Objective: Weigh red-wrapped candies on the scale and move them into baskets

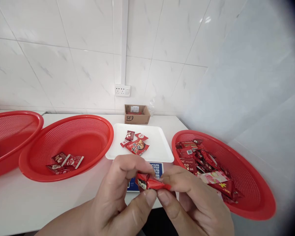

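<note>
Between both hands is a small red candy wrapper packet [151, 182] with a cartoon face printed on its left end. My left hand [127, 193] pinches its left part between thumb and fingers. The right end is pinched by my right hand [186, 196], and the thumbs almost meet under it. Whether the packet is torn cannot be made out. Behind the hands stands a scale with a white tray [159, 141] and a blue keypad [157, 167], partly covered by my fingers. Several red snack packets [138, 147] lie on the tray.
To the right, a red basket [258, 203] holds many red packets. A second red basket [88, 123] at left has several packets, and another basket [36, 119] is at the far left. A cardboard box [144, 120] sits by the tiled wall below a socket [122, 90].
</note>
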`<state>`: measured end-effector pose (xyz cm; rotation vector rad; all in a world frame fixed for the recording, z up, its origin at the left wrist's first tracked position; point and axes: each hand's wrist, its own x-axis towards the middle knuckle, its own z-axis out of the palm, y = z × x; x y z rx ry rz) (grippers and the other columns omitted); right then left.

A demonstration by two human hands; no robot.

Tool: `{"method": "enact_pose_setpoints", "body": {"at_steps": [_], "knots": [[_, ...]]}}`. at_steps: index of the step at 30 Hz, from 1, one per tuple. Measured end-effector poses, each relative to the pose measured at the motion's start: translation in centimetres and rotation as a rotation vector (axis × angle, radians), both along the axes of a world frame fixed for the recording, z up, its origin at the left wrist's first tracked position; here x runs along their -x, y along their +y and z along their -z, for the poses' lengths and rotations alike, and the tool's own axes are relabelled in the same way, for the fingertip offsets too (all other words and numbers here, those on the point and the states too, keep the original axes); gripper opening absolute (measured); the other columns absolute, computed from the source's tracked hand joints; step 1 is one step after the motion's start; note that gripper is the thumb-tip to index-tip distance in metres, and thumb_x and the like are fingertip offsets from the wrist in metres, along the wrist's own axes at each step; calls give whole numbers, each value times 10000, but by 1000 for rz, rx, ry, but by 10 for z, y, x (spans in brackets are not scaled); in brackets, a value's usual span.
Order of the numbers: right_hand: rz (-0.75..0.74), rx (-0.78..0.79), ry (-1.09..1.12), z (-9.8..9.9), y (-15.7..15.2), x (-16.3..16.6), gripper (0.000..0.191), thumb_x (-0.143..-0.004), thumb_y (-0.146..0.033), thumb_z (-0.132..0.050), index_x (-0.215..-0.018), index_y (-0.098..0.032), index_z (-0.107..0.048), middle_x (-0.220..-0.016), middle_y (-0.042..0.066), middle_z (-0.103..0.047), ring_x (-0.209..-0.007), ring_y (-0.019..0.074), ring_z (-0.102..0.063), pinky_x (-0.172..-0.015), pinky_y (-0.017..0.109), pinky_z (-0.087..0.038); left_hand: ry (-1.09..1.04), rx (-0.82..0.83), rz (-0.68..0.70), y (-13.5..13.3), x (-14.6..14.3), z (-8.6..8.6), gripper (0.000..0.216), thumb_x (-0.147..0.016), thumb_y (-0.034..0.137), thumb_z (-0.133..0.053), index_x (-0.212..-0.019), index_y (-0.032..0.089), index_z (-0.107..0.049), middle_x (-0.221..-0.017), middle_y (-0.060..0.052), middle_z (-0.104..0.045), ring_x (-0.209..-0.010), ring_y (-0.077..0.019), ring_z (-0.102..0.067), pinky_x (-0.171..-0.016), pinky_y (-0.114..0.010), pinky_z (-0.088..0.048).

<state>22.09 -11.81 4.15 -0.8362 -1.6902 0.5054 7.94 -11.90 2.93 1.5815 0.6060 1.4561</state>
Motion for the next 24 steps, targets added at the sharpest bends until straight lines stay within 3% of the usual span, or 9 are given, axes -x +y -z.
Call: {"method": "enact_pose_setpoints", "body": {"at_steps": [6,12,24], "knots": [[-2,96,-8,1,-1,-3,86,-808,-235,-579,-723,-237,-590,-626,-10,-605,-553,131,-542,-530,248,-466,-45,8,35,4,-3,1,237,-884,187,-470,-1079,318,-443,-871,1,-536,-732,-115,-519,-671,-248,-465],[-9,205,97,4,0,-4,98,-816,-242,-553,-723,-223,-575,-576,-19,-516,-535,123,-477,-552,265,-479,-8,68,108,5,0,1,290,-894,254,-460,-1169,333,-415,-939,-14,-541,-835,-143,-534,-727,-259,-469],[31,155,79,5,-2,-1,75,-809,-196,-548,-783,-247,-597,-572,-30,-517,-625,144,-559,-524,242,-424,-22,82,118,2,0,1,257,-901,178,-434,-1107,331,-443,-913,-2,-527,-786,-124,-487,-697,-235,-434]]}}
